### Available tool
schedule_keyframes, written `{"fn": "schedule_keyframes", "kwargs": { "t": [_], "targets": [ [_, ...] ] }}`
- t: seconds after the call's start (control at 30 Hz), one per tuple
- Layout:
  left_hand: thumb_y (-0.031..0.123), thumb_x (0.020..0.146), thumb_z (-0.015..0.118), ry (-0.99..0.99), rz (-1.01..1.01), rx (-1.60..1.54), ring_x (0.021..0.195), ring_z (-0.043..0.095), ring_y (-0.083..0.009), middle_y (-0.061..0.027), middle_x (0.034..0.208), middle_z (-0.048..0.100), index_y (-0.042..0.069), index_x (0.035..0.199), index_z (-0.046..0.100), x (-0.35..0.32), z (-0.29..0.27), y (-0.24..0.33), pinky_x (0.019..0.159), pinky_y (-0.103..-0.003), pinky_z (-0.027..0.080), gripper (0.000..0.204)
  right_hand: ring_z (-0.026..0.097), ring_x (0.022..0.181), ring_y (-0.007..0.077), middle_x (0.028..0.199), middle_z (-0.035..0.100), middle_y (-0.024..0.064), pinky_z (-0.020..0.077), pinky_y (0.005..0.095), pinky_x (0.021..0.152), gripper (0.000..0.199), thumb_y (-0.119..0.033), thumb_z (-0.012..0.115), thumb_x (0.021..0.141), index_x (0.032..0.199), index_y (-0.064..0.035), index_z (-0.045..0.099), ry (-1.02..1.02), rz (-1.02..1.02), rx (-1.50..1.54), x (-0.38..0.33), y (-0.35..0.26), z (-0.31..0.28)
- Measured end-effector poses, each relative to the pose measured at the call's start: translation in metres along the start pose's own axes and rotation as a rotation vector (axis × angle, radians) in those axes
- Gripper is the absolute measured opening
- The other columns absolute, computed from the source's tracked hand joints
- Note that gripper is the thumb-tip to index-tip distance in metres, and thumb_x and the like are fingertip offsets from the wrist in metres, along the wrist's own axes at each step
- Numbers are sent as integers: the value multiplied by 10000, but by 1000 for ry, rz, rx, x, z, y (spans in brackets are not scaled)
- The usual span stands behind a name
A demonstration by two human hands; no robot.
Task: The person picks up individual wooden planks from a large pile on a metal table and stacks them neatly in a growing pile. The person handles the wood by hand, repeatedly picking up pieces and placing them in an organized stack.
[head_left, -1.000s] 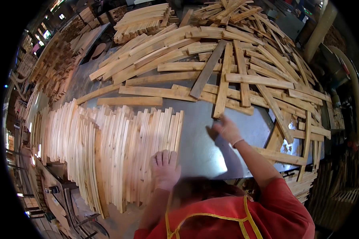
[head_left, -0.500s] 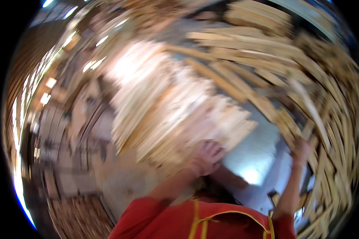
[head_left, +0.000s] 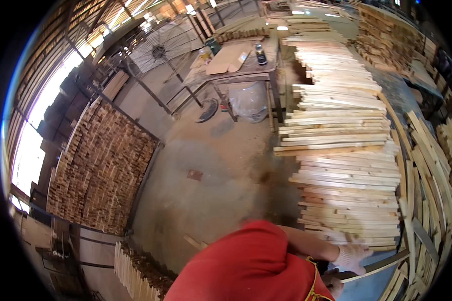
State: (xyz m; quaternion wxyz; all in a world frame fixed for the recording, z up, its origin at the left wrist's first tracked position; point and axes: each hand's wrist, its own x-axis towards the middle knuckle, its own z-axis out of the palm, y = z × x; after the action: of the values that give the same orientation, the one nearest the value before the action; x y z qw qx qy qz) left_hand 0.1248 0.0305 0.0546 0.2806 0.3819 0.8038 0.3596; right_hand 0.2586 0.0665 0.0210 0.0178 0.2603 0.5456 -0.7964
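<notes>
My left arm, in a red sleeve, reaches to the lower right. Its hand point(head_left: 352, 258), in a pale glove, has its fingers stretched out at the near end of a long row of pale wooden strips point(head_left: 349, 198) laid side by side on a metal table point(head_left: 369, 287). Just below that hand a single darker wooden strip point(head_left: 386, 263) slants across the table. My right hand point(head_left: 335, 288) is closed around the strip's left end, close to my body; my red shirt and left arm hide part of it.
Loose strips point(head_left: 427, 165) lie heaped along the table's right side. A dense wood stack point(head_left: 103, 168) stands on the left. Beyond the floor are a workbench point(head_left: 231, 75) bearing cardboard and a bottle, and a large fan point(head_left: 158, 51). More strips point(head_left: 135, 273) stand at the lower left.
My view has swung left, so the row of strips now sits at the right. My right hand has come from the loose heap to near my body; my left hand stays by the row.
</notes>
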Motion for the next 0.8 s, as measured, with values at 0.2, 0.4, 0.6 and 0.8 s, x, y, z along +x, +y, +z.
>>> {"fn": "schedule_keyframes", "kwargs": {
  "t": [0.2, 0.4, 0.6, 0.8],
  "targets": [
    [232, 822, 785, 401, -96, -225, 1055, 732, -415, -248, 1252, 718, 31, 1601, 450, 57, 36, -78, 879, -509, 599, 872, 593, 1328, 291, 1518, 540, 180, 518, 418, 1092, 1026, 72, 656, 853, 1713, -62, 113, -86, -49, -104, -11, -23, 67],
    [136, 844, 665, 453, 19, 103, 1274, 614, -384, -225, 1374, 654, 26, 1464, 575, -17, -177, -124, 1091, -482, 481, 636, 617, 1242, 241, 1497, 556, 167, 539, 370, 1048, 1015, 11, 753, 896, 1738, -49, 190, -67, -80, -196, 3, -15, 41],
    [316, 979, 690, 405, -130, 827, 1485, 472, -375, -198, 1558, 562, 17, 1495, 582, -75, -305, -154, 1294, -460, 332, 606, 577, 1247, 188, 1553, 541, 119, 472, 335, 1129, 854, -32, 740, 965, 1702, -20, 309, 9, 119, -159, -26, -7, -12],
    [310, 899, 752, 517, -5, 1181, 1522, 377, -425, -169, 1587, 474, 55, 1605, 426, -56, -223, -188, 1282, -568, 273, 819, 560, 1436, 277, 1609, 506, 160, 456, 355, 1188, 773, -96, 746, 991, 1655, 15, 367, -50, 45, 103, -22, 6, -97]
  ]
}}
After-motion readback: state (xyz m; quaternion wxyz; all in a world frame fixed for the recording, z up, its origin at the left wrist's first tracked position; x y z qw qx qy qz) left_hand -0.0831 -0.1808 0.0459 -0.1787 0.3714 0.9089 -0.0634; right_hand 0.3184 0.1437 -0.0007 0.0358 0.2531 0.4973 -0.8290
